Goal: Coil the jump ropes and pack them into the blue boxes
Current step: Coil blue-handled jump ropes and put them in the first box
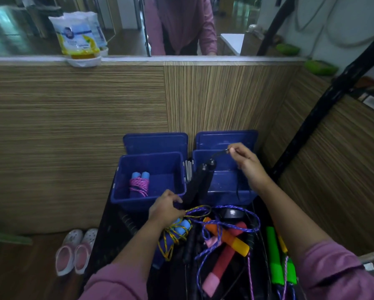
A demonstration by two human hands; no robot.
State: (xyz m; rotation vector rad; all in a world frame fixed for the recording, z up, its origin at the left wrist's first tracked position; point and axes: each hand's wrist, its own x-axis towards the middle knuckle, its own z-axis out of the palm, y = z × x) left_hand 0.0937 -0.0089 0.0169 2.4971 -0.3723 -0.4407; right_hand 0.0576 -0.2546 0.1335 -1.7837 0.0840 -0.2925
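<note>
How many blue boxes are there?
2: the left blue box holds a coiled pink rope; the right blue box sits beside it. Both stand open.

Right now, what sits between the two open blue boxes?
In the head view, black rope handles, gripped by the left hand, rise between left box and right box.
</note>
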